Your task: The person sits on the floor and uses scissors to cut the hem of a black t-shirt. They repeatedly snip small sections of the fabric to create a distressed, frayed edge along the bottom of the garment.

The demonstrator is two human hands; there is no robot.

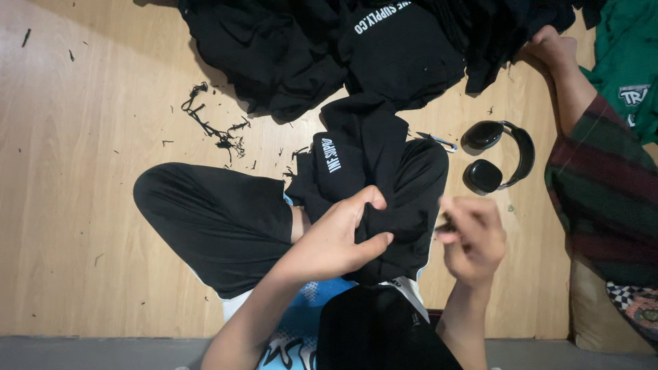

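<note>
I sit cross-legged on a wooden floor with a black garment bearing white lettering draped over my lap. My left hand pinches a fold of this black fabric between thumb and fingers. My right hand hovers just right of the fabric, blurred, fingers closed around something small and thin that I cannot make out. The garment runs up toward a pile of black clothes at the top.
Black headphones lie on the floor to the right, beside a small metal tool. Black thread scraps litter the floor upper left. Another person's foot and striped leg are at the right, with green clothing behind.
</note>
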